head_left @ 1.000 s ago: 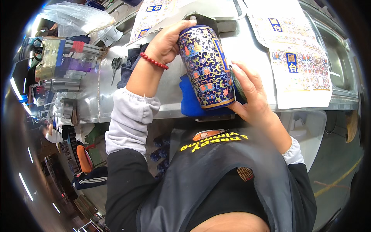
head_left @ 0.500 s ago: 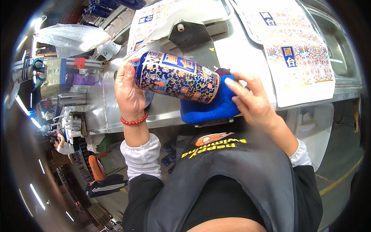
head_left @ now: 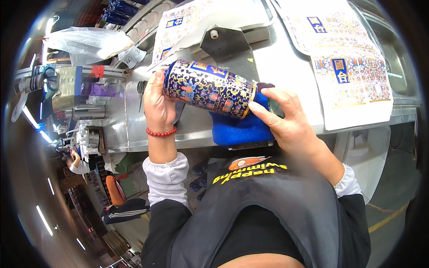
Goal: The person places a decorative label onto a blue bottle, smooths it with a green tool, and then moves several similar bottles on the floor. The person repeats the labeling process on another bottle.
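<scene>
Beneath bottle (head_left: 210,90), blue cloth (head_left: 241,130), printed sheets (head_left: 357,98) nearby

Pretty bright over the metal table (head_left: 192,128), honestly a bit too bright: the paper sheets (head_left: 357,114) at far right are close to blown out, and the plastic bag (head_left: 85,42) at far left throws plenty of glare. Strip lights (head_left: 44,216) show up as hard white streaks on the left, where it's dim and kinda mushy. The vase (head_left: 210,89) is decently crisp with a soft sheen. There's a hazy smudge over the right forearm (head_left: 319,163) and apron (head_left: 308,210), and the fisheye curves everything toward black corners.
</scene>
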The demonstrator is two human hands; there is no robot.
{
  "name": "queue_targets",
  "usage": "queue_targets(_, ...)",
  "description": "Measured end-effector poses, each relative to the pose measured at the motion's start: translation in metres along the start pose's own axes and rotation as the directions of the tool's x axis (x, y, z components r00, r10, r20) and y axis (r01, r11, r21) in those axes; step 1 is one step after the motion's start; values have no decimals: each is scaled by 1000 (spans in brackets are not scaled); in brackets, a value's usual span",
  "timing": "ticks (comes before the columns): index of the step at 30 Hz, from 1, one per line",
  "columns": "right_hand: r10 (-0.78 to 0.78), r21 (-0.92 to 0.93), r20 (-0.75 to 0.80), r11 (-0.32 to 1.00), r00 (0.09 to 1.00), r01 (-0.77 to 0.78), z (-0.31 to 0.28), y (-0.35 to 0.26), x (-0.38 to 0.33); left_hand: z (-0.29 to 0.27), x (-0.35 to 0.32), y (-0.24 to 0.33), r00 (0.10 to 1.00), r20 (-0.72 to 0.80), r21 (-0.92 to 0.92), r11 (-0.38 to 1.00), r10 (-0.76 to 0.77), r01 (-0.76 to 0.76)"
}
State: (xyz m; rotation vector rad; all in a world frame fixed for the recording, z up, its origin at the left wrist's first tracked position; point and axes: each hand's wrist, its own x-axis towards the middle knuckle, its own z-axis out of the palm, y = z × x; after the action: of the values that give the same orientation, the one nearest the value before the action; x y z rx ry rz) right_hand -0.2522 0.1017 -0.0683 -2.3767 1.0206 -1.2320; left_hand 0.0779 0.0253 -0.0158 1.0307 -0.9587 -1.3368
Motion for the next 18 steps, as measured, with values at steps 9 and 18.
queue_targets(9,-6,-44,-9,999,1000,5,3,2,4,4,4,-1,999,13,-25,999,-37,38)
queue_targets(18,-27,-40,-11,999,1000,26,3,2,4,4,10,-2,999,35,-10,1000,-28,28)
